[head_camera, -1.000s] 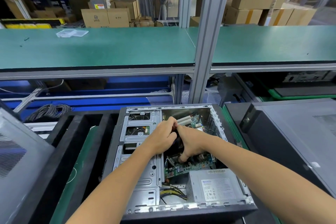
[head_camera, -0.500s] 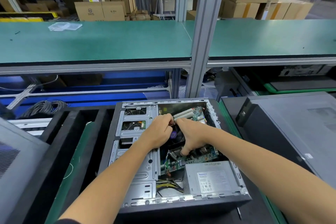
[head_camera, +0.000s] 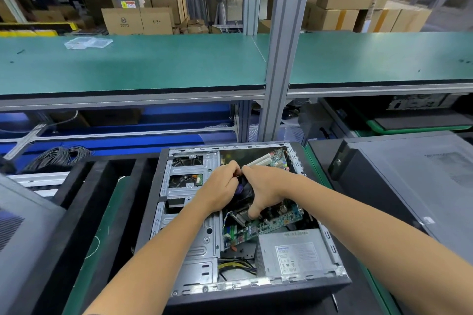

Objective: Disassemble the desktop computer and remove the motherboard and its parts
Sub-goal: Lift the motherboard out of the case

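Note:
An open desktop computer case (head_camera: pixel 258 286) lies on its side in front of me. Inside it sits the green motherboard (head_camera: pixel 268 224), tilted, with white slots (head_camera: pixel 261 160) at its far end. A black cooler fan (head_camera: pixel 245 190) with a purple hub sits on the board. My left hand (head_camera: pixel 220 189) and my right hand (head_camera: pixel 266 186) are both closed around this fan, fingertips meeting at its far side. A grey power supply (head_camera: pixel 294 253) fills the near right corner. The metal drive cage (head_camera: pixel 189 179) takes the left side.
A second dark computer case (head_camera: pixel 404 181) lies to the right. A removed grey side panel (head_camera: pixel 23 233) leans at the left. A black foam tray (head_camera: pixel 102 202) borders the case on the left. A coil of cable (head_camera: pixel 58 157) lies behind. A green shelf (head_camera: pixel 133 64) spans above.
Both hands stay on the cooler fan. The motherboard's near end looks slightly more lifted and tilted than before. The head camera has shifted a little.

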{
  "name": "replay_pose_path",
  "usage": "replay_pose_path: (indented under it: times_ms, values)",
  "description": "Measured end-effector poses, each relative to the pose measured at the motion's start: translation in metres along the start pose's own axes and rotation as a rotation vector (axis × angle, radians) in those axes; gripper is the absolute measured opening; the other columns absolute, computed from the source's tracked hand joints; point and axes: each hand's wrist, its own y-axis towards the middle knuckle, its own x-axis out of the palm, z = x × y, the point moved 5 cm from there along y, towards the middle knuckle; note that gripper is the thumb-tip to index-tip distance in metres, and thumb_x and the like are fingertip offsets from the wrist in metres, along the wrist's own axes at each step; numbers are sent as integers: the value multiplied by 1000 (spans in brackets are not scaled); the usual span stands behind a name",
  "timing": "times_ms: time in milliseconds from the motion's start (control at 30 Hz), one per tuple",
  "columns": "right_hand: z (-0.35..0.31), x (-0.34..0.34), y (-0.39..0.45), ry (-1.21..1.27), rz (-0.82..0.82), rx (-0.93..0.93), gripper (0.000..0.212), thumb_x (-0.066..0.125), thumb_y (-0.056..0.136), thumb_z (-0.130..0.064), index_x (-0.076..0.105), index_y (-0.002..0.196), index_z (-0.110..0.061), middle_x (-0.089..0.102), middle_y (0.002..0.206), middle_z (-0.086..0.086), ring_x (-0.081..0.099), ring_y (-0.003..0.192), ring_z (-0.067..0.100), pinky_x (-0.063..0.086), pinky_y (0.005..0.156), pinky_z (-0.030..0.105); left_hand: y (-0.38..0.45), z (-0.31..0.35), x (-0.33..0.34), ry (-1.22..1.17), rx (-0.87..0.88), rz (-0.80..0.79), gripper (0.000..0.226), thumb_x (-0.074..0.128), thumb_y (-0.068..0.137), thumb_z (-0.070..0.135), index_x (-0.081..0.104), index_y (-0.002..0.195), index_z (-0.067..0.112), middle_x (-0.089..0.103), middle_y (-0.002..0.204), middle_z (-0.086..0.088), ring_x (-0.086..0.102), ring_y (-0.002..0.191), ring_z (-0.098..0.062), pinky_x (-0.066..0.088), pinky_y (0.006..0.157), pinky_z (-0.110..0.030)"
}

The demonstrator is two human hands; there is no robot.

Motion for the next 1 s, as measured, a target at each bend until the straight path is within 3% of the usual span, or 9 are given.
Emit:
replay_pose_path:
  times_ms: [167,400,500,600,867,1000]
  values:
    - [-9,-8,-2,-106,32,-12,70,83,54,-50,36,96,-18,45,86,-4,47,69,12,37,50,27,-1,2,-1,22,14,16,8,36,80,13,42,79,8,49,74,-9,43,70,-21,34,63,-37]
    - [-17,-13,-4,-108,-43,-20,74,81,55,-54,35,100,-19,50,91,-1,51,73,13,47,57,31,-1,-3,-5,-76,-43,50,19,34,83,20,46,82,6,52,70,-3,48,70,-20,37,66,-34]
    - [-16,-11,-10,-86,-27,-19,73,82,56,-53,31,97,-20,45,87,-4,46,69,9,38,52,27,0,-5,-5,-78,-59,52,21,34,83,23,50,86,9,57,77,-5,51,76,-19,37,69,-30]
    - [-13,-14,-15,-77,-6,1,71,82,57,-52,31,95,-21,42,86,-8,42,67,5,33,50,27,0,-7,-5,-70,-66,45,18,35,83,23,49,85,13,56,77,-3,49,73,-10,34,62,-20]
    - [-7,-28,-25,-78,-19,25,71,84,54,-51,36,96,-18,47,89,-4,48,70,10,44,56,33,1,-7,-2,-38,-56,33,19,35,81,23,49,84,11,52,73,-1,43,67,-2,30,58,-15]
    - [4,-35,-35,-52,-29,32,69,84,56,-48,36,95,-18,46,89,-3,48,71,12,44,56,34,1,-7,0,-30,-65,29,19,35,82,27,49,79,16,50,69,5,44,66,-2,28,56,-20]
